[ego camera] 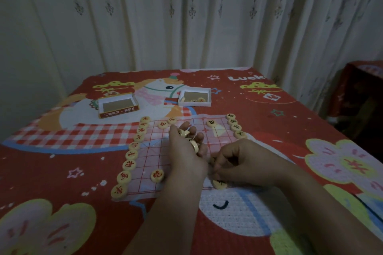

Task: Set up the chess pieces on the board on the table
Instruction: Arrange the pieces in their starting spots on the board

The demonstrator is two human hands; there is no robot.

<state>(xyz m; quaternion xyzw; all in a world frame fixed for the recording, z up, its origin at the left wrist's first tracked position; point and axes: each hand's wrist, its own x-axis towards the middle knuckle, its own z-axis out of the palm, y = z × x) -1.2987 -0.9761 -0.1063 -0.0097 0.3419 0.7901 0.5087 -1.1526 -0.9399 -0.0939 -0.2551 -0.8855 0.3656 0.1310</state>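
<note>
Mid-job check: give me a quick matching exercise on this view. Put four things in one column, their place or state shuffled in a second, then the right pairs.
Column one:
1. left hand
2. white open cardboard box
3. orange-sided open cardboard box
4. row of round cream pieces with red characters

Column two:
A. lies along the board's left edge
B. cups several round cream pieces over the board
C. far left of the board, nothing showing inside
D. beyond the board, a few pieces inside

Pairs: 1-B, 2-D, 3-C, 4-A
</note>
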